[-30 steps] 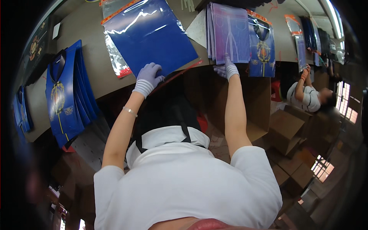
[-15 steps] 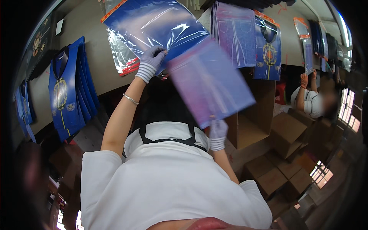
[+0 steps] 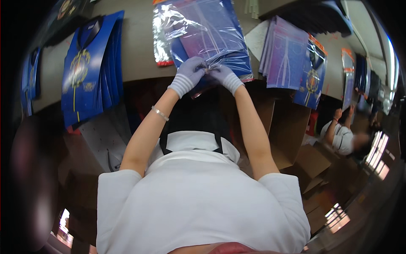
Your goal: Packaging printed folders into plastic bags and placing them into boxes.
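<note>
A clear plastic bag [image 3: 230,42] lies at the table's near edge, with a shiny blue piece and a purple-pink sheet printed like trousers [image 3: 203,36] showing in it. My left hand [image 3: 190,75], in a pale striped knit glove, pinches the bag's near edge. Close beside it, my right hand [image 3: 225,77], gloved alike, grips the same edge with the fingers closed. The plastic is gathered and creased between my hands. Under the bag's left side, more clear packaging with red edging [image 3: 164,55] shows.
Blue printed garment-shaped cards [image 3: 80,76] fan over the table edge [image 3: 139,72] at left. Purple trouser-print sheets [image 3: 287,55] and a packaged blue card [image 3: 312,78] overhang it at right. Open cardboard boxes [image 3: 289,127] stand below. Further right, another person [image 3: 338,135] handles packages.
The purple sheet in my right hand has moved up and into the clear bag. My right hand now grips the bag's edge beside my left. The view has shifted somewhat.
</note>
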Demonstrator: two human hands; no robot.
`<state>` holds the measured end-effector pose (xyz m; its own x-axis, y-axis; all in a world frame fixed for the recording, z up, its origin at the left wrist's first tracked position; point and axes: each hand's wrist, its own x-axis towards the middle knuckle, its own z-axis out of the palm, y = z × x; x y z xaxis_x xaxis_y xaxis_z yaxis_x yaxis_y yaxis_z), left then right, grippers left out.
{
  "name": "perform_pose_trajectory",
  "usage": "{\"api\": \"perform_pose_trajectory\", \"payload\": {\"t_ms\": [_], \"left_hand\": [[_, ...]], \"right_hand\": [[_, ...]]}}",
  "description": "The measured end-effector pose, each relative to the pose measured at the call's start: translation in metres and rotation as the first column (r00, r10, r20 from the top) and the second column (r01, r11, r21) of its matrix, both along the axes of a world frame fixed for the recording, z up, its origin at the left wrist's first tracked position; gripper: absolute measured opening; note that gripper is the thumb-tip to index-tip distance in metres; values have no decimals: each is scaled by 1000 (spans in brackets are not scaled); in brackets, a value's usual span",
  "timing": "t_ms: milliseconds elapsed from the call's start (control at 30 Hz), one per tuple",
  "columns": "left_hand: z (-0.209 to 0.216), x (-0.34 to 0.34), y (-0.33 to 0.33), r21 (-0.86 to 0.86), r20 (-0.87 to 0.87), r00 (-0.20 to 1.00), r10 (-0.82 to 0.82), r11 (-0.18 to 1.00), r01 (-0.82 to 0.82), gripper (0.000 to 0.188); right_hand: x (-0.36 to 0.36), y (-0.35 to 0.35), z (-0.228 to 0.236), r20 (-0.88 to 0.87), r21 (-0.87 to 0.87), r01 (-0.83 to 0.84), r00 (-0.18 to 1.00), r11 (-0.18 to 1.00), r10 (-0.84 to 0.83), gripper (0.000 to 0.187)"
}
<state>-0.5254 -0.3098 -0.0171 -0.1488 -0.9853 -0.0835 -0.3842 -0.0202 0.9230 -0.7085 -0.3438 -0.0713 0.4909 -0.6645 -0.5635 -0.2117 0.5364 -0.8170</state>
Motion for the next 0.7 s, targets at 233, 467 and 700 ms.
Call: {"api": "perform_pose_trajectory", "payload": {"t_ms": [233,467,700], "left_hand": [[-54,74,60,440,-268,838,475,835,-332,23],[-102,64,121,805,-230,775,588,563,-188,41],[-102,63,104,742,-307,700,645,622,-248,18]], "right_hand": [[0,70,15,-524,-581,-373,852,723,19,13],[92,86,8,-659,-653,-663,736,367,156,22],[105,85,10,-598,-691,-584,793,427,116,14]]}}
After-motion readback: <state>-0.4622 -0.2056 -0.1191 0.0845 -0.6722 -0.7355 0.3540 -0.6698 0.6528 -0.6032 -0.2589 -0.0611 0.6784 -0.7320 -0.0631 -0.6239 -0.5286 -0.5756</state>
